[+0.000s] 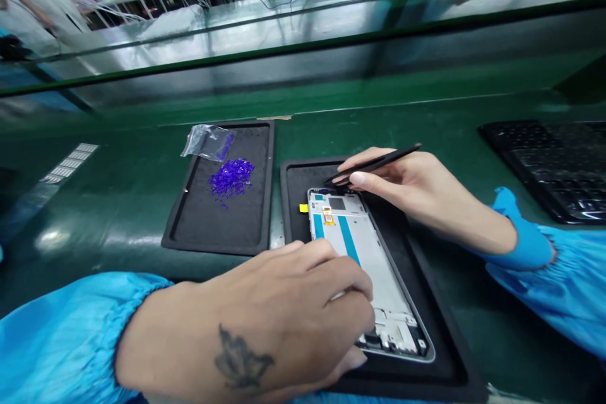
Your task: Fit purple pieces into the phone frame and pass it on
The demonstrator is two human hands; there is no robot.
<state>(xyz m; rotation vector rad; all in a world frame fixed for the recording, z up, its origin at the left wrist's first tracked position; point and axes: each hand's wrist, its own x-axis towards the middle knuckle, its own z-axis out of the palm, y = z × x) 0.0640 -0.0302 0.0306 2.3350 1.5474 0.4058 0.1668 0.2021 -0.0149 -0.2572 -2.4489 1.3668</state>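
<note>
A silver phone frame (pixel 379 265) with blue strips and a small gold flex part lies in a black tray (pixel 303 170). My left hand (pixel 293 309) covers its lower left side, with curled fingers and the thumb at the bottom edge; the fingertips are partly hidden. Black tweezers (pixel 388 156) are pinched in my right hand (pixel 416 186), their tips pointing left at the top edge of the frame. What lies between the tips is too small to make out. A yellow tab (pixel 303 208) sticks out at the upper left of the frame.
A second black tray (pixel 250 221) to the left carries a pile of tiny purple pieces (pixel 231 177) and a clear plastic bag (pixel 208 141). A black keyboard (pixel 553 164) sits at the right. A white label strip (pixel 71 163) lies at far left. Behind runs a raised rail (pixel 303 47).
</note>
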